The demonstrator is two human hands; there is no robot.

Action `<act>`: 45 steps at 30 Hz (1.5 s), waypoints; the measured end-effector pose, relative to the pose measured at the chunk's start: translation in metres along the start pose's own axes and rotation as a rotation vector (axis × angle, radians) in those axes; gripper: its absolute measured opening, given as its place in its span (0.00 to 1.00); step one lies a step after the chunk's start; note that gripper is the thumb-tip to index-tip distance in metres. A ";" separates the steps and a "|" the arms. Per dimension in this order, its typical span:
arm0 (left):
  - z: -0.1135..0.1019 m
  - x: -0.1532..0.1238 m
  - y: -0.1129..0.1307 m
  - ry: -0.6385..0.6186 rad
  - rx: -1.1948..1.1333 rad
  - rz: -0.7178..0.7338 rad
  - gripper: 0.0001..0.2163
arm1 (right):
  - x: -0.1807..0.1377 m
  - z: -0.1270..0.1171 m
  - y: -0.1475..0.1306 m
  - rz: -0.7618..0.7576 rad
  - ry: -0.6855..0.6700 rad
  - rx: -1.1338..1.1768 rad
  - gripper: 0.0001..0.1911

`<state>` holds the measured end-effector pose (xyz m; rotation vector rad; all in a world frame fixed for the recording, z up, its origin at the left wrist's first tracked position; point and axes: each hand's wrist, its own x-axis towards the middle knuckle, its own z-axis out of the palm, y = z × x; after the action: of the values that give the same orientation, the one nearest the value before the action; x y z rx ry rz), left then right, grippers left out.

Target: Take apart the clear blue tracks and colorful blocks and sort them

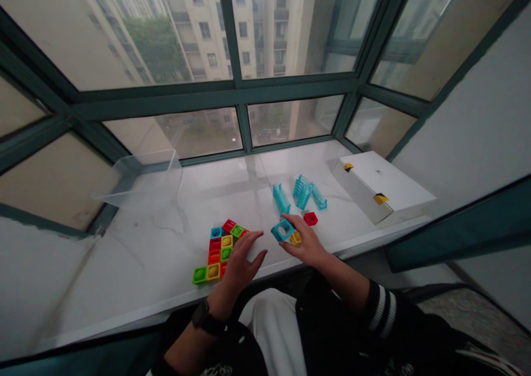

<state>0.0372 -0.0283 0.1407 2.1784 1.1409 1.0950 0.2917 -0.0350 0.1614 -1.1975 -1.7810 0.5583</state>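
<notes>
A cluster of joined square blocks point(219, 249) in red, yellow, green, blue and orange lies on the white marble sill point(166, 249). My left hand point(243, 260) rests beside it with fingers spread, touching its right edge. My right hand point(305, 240) pinches a blue square block point(282, 229) with a round hole, lifted just above the sill. A yellow block point(296, 238) sits under its fingers. A red block point(310, 218) lies just beyond the hand.
Translucent blue ramp pieces point(301, 192) stand further back on the sill. A white box point(379, 185) with yellow tabs sits at the right. A clear plastic bin point(143, 177) stands at the back left. Windows line the far edge.
</notes>
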 end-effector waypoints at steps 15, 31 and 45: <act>-0.026 -0.026 -0.049 0.078 0.079 -0.174 0.13 | -0.039 -0.117 0.157 0.408 0.262 -0.293 0.37; -0.031 -0.028 -0.044 0.102 0.065 -0.149 0.11 | -0.036 -0.102 0.209 0.527 0.071 -0.449 0.37; -0.035 -0.035 -0.041 0.183 -0.014 -0.254 0.12 | 0.025 -0.123 0.179 0.551 -0.318 -0.737 0.33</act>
<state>-0.0221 -0.0335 0.1179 1.8875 1.4394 1.2011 0.4829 0.0511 0.0983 -2.2517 -1.9922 0.4147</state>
